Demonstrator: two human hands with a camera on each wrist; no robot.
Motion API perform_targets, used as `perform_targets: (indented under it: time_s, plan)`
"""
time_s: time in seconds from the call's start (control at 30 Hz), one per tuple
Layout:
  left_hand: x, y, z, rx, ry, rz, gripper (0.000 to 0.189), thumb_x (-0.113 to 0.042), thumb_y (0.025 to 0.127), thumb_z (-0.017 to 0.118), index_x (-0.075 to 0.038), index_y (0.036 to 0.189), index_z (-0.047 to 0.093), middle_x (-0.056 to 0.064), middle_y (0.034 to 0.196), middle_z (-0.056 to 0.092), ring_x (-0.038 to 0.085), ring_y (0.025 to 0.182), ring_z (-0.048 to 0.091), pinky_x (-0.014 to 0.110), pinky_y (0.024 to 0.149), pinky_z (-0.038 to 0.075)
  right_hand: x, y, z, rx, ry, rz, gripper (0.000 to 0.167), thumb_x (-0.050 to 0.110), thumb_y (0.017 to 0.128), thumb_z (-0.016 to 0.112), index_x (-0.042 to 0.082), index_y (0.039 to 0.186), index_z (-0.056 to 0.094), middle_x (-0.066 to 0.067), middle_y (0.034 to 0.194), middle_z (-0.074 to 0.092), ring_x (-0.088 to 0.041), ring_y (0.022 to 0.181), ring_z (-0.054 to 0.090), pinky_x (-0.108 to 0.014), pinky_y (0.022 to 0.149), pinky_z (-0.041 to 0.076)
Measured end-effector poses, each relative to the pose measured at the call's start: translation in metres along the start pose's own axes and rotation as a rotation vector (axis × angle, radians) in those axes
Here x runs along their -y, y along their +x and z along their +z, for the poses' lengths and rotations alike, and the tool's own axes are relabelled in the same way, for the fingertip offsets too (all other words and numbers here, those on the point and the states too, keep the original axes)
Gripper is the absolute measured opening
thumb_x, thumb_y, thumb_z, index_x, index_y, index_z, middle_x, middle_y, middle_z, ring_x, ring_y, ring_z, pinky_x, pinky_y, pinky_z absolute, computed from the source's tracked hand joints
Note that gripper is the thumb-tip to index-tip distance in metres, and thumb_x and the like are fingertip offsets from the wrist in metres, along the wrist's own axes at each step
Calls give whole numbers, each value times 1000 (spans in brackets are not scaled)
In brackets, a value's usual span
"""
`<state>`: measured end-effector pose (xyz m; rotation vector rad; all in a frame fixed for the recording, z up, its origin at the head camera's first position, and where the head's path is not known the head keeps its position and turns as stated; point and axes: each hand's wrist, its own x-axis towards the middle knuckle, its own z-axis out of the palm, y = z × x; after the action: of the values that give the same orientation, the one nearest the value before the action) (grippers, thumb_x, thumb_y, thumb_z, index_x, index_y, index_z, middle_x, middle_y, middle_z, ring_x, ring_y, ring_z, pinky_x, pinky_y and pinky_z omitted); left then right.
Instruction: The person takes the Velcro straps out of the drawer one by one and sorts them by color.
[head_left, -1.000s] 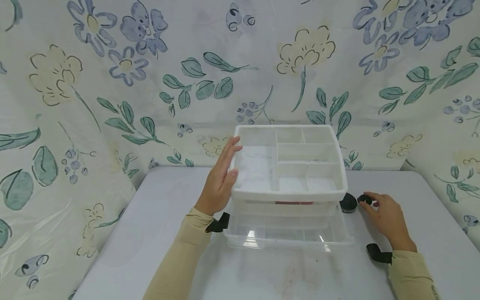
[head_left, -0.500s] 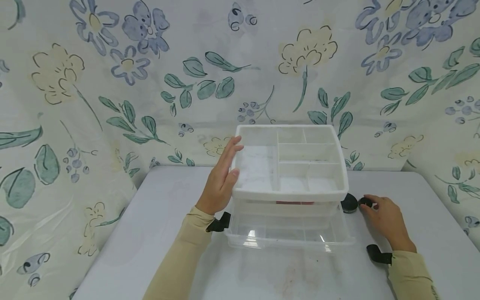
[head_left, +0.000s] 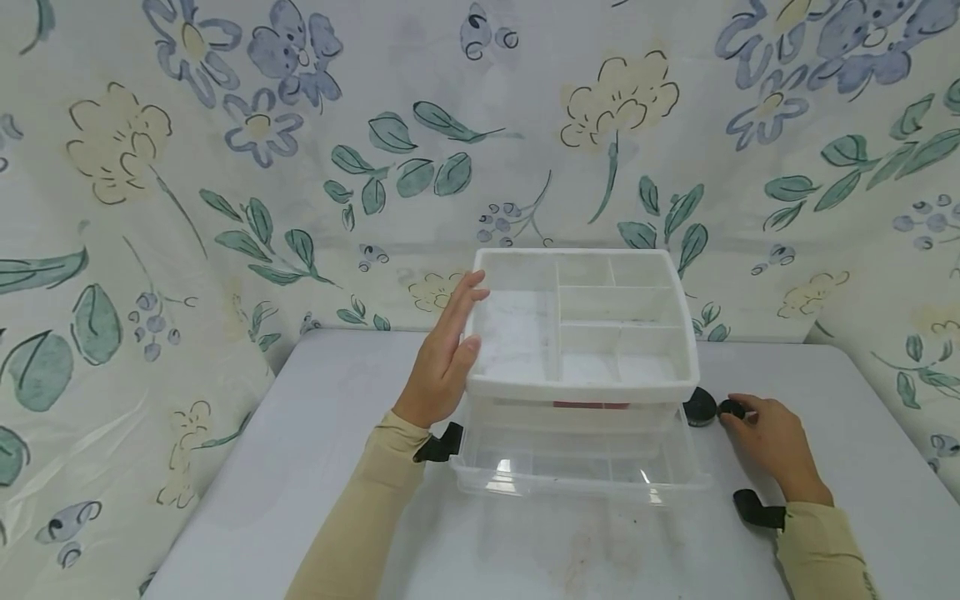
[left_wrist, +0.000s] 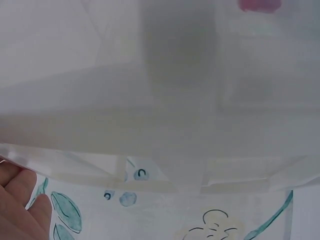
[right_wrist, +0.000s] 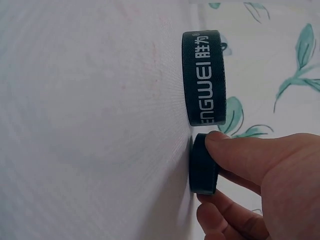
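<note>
A white organizer box (head_left: 585,393) with a divided top tray stands at the middle of the table, its clear lower drawer (head_left: 570,483) jutting toward me. My left hand (head_left: 442,358) rests along the box's left side, fingers extended and fingertips at the top rim. To the right of the box, my right hand (head_left: 772,433) pinches a small black roll of strap (right_wrist: 203,164) between thumb and fingers, low at the table surface. Just beside it stands a larger black roll of woven strap (right_wrist: 204,77) with white lettering, partly hidden by the box in the head view.
The white table (head_left: 352,400) reaches back to a flower-printed sheet (head_left: 517,125). A red patch (head_left: 591,405) shows under the tray's front edge. Black camera mounts (head_left: 757,508) sit at both wrists.
The head view has shifted slightly. Both hands, the box and the rolls otherwise keep nearly the same places; the right hand still pinches the small roll.
</note>
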<state>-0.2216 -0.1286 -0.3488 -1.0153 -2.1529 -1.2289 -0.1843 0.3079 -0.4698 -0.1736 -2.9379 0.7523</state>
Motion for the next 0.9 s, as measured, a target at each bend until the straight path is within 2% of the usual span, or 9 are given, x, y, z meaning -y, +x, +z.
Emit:
perform_targets:
  time_s: [0.33, 0.47, 0.73, 0.9]
  plan:
    - [1, 0, 0, -2, 0, 2, 51, -14, 98, 35, 0, 147, 40, 9, 165, 24, 23, 153, 17, 46, 123, 18, 0, -1, -1, 12, 15, -6, 46, 17, 94, 65, -14, 127, 56, -38, 109, 61, -50, 96, 61, -59, 76, 52]
    - [2, 0, 0, -2, 2, 1, 52, -15, 98, 36, 0, 147, 40, 8, 165, 24, 23, 153, 17, 46, 123, 18, 2, -1, -1, -1, 12, -5, 49, 19, 94, 66, -14, 128, 55, -39, 115, 59, -52, 101, 59, -61, 78, 52]
    - [1, 0, 0, -3, 2, 2, 52, -15, 98, 36, 0, 147, 40, 9, 165, 24, 23, 153, 17, 46, 123, 18, 17, -8, -12, -142, 3, -90, 45, 17, 94, 67, -13, 126, 57, -38, 117, 58, -52, 101, 58, -62, 77, 51]
    - [2, 0, 1, -4, 6, 6, 51, -14, 98, 35, 1, 147, 40, 9, 165, 24, 23, 153, 17, 46, 123, 18, 36, -13, -25, -218, 9, -94, 45, 15, 94, 69, -10, 129, 57, -36, 123, 55, -51, 106, 55, -63, 80, 51]
